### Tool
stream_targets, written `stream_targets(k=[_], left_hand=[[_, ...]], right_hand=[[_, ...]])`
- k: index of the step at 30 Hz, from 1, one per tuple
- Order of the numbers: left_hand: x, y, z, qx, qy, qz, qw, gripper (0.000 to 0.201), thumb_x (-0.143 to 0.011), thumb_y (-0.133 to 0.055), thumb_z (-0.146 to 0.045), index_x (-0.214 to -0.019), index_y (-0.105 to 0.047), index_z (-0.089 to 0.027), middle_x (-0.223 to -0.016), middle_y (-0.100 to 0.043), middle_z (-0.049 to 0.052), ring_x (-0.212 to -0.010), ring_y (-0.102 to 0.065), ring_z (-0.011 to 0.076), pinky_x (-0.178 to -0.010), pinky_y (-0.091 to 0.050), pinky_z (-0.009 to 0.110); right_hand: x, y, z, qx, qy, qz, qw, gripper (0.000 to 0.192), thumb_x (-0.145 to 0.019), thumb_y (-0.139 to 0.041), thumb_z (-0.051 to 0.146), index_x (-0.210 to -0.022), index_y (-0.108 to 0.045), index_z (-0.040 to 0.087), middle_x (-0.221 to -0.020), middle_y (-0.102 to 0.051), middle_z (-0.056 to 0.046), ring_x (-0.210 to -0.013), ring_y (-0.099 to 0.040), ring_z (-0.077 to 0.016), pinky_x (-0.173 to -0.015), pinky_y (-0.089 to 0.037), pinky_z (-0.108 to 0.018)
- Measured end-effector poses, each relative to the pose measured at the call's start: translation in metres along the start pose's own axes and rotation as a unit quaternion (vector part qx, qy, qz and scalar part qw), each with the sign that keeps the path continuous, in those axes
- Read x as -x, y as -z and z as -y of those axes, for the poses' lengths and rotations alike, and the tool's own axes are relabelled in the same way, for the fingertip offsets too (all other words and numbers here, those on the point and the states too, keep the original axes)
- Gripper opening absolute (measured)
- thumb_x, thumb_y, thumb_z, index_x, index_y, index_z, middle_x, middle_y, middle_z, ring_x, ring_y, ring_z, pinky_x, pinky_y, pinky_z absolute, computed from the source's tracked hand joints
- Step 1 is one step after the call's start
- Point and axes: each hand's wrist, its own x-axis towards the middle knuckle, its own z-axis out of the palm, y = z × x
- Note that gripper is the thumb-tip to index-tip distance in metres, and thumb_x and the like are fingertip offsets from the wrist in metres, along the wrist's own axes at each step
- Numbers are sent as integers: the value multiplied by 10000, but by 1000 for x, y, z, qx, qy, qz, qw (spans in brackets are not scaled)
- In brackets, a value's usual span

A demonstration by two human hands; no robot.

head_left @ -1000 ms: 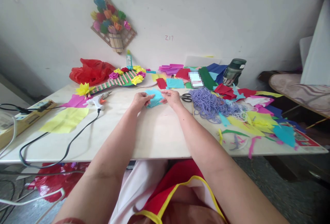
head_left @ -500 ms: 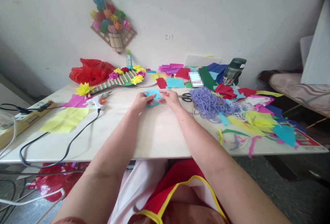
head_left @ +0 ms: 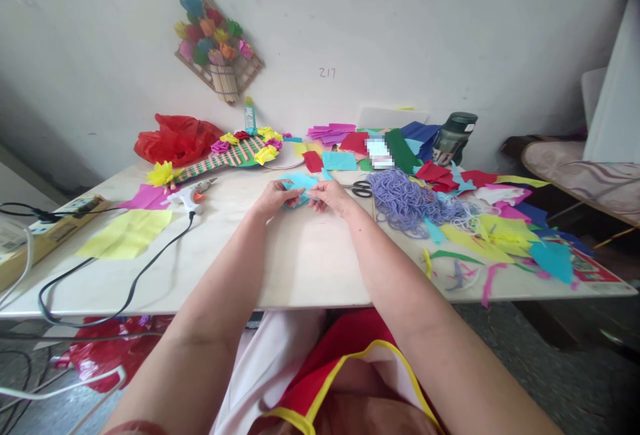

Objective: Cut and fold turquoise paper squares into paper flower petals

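Observation:
A light-blue piece of crepe paper (head_left: 299,181) is held just above the table between my two hands. My left hand (head_left: 276,199) pinches its left side, thumb pointing inward. At its right edge, my right hand (head_left: 327,196) grips the paper with thumb and fingertips close to the left thumb. The fingers partly cover the paper, so its full shape is hidden. Black-handled scissors (head_left: 362,189) lie just right of my right hand, beside a heap of purple yarn (head_left: 407,201). Flat behind my hands are a blue paper sheet (head_left: 340,161) and a red paper piece (head_left: 313,161).
To the left lie a white glue gun (head_left: 193,200) with its cord, a yellow sheet (head_left: 125,233) and a power strip (head_left: 60,228). A flower-decorated green instrument shape (head_left: 225,158) rests at the back. Paper scraps (head_left: 500,238) and a dark bottle (head_left: 454,138) are on the right.
My right hand has shifted slightly down, its fingers now curled lower at the blue paper. A bit of blue paper shows above that hand. My left hand stays nearly in place.

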Motion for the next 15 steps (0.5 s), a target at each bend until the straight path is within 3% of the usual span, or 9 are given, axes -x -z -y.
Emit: stream_targets(k=[4,10,15], left_hand=[[1,-2,-2,1,3,-1,1000,377,-530,-737,-448,-632,-565,-128,-506,-559,0,-440,-470,78,-462,-375,220],[-2,-5,2,14,9,-10,1000,392,-519,-744,-445,-680,-568,-133,-522,-577,-2,-441,-485,83,-459,-384,220],[-6,-8,5,-19,-12,-47,999,376,-533,-733,-447,-609,-543,-132,-509,-578,3,-433,-485,81,-457,-385,216]], right_hand=[[0,-4,1,22,-5,13,1000,182,-761,-584,216,-611,-507,146,-443,-585,25,-319,-462,-49,-312,-328,-136],[1,-10,2,38,11,-23,999,212,-769,-512,155,-565,-455,164,-380,-536,50,-287,-409,-38,-303,-306,-129],[-4,-14,-2,70,31,-71,995,213,-753,-507,156,-547,-454,171,-361,-505,57,-281,-397,-44,-293,-302,-139]])
